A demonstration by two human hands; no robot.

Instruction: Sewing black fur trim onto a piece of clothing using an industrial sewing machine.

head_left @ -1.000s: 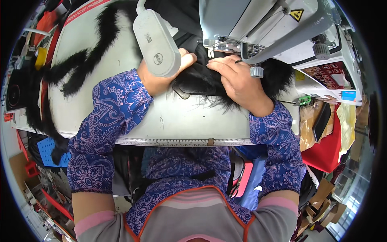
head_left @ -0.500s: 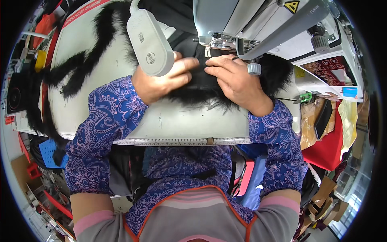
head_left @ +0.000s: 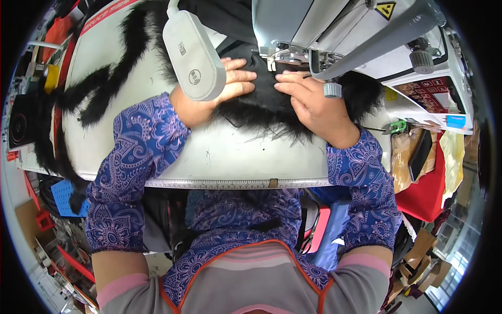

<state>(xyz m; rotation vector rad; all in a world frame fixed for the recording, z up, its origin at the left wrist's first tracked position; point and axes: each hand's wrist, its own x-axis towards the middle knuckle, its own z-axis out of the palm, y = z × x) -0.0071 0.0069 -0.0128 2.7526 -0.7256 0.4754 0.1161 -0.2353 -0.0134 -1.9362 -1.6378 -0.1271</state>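
My left hand (head_left: 230,83) lies with fingers spread on black fabric (head_left: 253,97), partly under a pale lamp or sensor head (head_left: 194,57) on a stalk. My right hand (head_left: 308,107) rests open on the same fabric, fingertips just below and right of the presser foot (head_left: 272,64) of a grey sewing machine (head_left: 280,23). Black fur trim (head_left: 256,123) runs along the fabric's lower edge, with a bushy part (head_left: 363,99) right of my right hand.
Long black fur strips (head_left: 99,99) lie on the white table (head_left: 235,162) at the left, beside a black boxy device (head_left: 20,125). At the right are green-handled snips (head_left: 397,126), a black oblong item (head_left: 421,154) and red material (head_left: 415,204). A ruler strip (head_left: 235,182) follows the front edge.
My left hand has opened out over the fabric, its fingers spreading and shifting slightly left. The dark fabric now lies flatter between my hands, covering the small object seen earlier near the fur.
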